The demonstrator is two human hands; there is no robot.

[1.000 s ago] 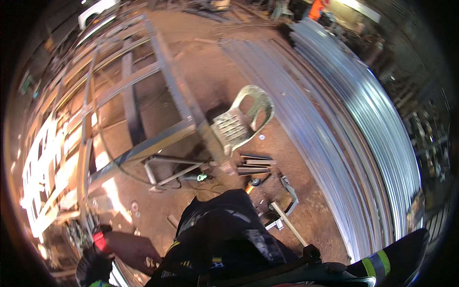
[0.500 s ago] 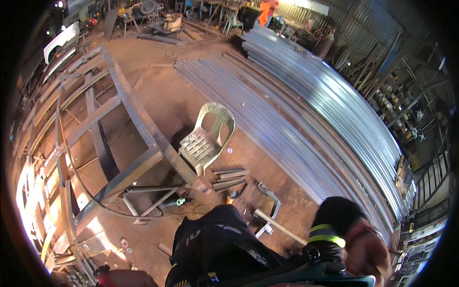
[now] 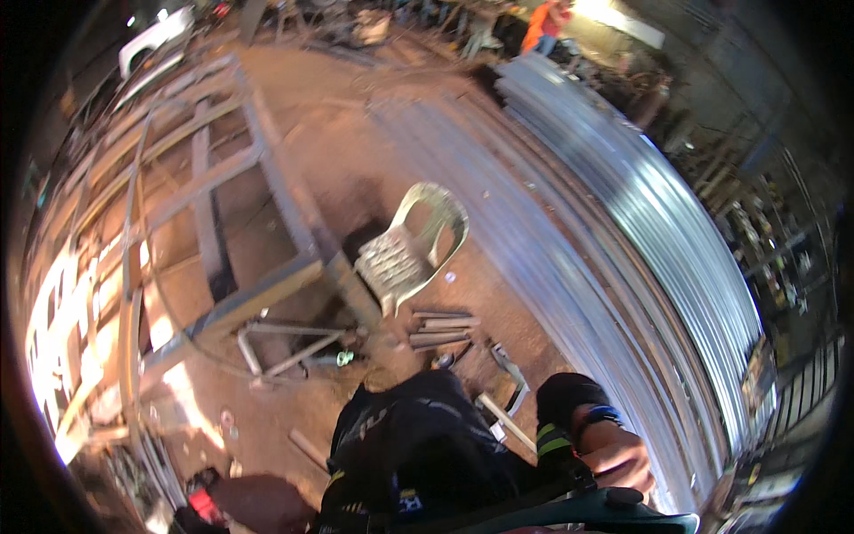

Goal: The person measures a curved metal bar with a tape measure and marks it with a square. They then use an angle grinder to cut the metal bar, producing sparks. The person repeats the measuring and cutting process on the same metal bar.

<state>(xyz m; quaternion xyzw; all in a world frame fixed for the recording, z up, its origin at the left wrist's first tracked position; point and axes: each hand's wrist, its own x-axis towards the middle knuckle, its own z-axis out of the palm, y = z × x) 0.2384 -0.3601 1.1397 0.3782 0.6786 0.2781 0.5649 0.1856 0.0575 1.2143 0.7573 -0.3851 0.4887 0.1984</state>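
At the lower left, my left hand (image 3: 262,503) is blurred and partly cut off by the lower edge. Its fingers seem closed around a red-and-black object (image 3: 205,505), whose kind I cannot make out. My right hand (image 3: 616,458), below a dark cuff with yellow stripes and a blue wristband (image 3: 601,415), has its fingers curled. Whatever it may hold is hidden. Beyond my dark-clothed legs (image 3: 418,436) lie a long-handled hammer (image 3: 505,418), a bent metal piece (image 3: 511,378) and short bar offcuts (image 3: 442,329) on the brown floor.
A large welded steel frame (image 3: 285,200) fills the left side. A dirty plastic chair (image 3: 400,258) stands beside its corner. Long metal sections (image 3: 525,249) and stacked corrugated sheets (image 3: 654,191) run along the right. A person in orange (image 3: 538,28) stands at the back.
The view has shifted, so the scene sits farther right. My right hand has come inward toward my legs. More of my left hand and the red-and-black object now shows.
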